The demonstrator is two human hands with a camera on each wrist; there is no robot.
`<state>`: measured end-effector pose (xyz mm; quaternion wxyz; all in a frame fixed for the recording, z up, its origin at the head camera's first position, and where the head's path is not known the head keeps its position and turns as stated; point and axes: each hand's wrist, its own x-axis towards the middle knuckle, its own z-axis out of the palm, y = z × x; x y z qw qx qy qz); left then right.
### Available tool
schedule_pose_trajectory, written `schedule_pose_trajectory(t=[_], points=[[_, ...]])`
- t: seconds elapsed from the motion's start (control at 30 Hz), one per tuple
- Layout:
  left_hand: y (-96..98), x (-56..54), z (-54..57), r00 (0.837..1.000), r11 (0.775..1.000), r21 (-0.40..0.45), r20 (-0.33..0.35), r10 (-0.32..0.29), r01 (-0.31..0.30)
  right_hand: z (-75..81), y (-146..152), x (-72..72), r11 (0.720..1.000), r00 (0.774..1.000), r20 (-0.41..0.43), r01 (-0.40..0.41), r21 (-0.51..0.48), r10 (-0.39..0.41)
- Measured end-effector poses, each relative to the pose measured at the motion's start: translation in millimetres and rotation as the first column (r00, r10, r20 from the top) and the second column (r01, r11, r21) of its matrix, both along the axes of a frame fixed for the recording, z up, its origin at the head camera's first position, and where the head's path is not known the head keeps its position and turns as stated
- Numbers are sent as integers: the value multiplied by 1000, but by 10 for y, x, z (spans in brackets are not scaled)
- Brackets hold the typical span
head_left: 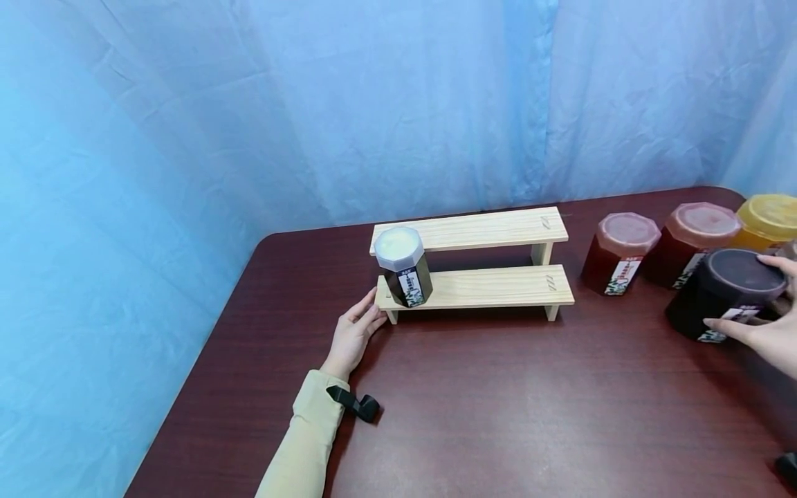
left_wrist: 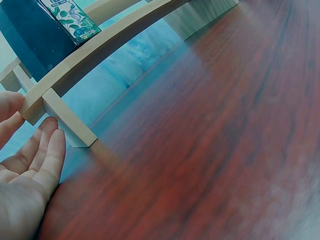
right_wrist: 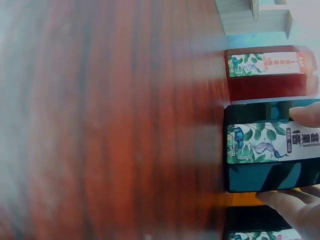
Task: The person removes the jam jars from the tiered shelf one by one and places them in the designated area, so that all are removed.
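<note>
A pale two-step wooden stand [head_left: 498,285] is on the dark table. A dark octagonal jar with a whitish lid [head_left: 407,280] stands at the left end of its lower step. My left hand [head_left: 356,333] holds that end, its fingertips [left_wrist: 50,132] against the board and by the leg. At the far right my right hand [head_left: 772,335] grips a dark jar with a dark lid [head_left: 691,304], thumb and fingers on opposite sides. The right wrist view shows this jar [right_wrist: 260,142] with its patterned label. Whether its base touches the table I cannot tell.
Two red jars [head_left: 613,266] [head_left: 669,256] stand right of the stand. Behind the gripped jar is a yellow-lidded jar [head_left: 772,214]. Another dark jar [right_wrist: 250,220] shows at the bottom of the right wrist view. A blue curtain [head_left: 398,111] hangs behind the table [head_left: 473,401].
</note>
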<state>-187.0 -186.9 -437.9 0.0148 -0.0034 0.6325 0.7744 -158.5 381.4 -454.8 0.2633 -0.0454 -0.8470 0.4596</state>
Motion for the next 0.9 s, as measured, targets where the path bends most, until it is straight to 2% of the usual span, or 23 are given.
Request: schedule_pose_trajectory(t=[0.17,0.33,0.43,0.7,0.9], points=[[-9,-1,-8,1000,1000,-20,-1,1,-1,130,-94,75,991,997,-29,-77,-110,74],[-18,-2,-17,1000,999,-38,-3,-5,5,-20,57,0,999,1000,12,-26,32,25],[-16,-9,-14,1000,1000,-7,-6,-1,1,-108,168,-61,996,999,37,-2,90,-2],[-2,-1,3,1000,1000,26,-6,4,-4,-143,185,-56,995,994,92,43,86,-51],[5,2,2,1000,1000,21,-13,-4,4,-68,123,-40,1000,1000,8,-9,-16,9]])
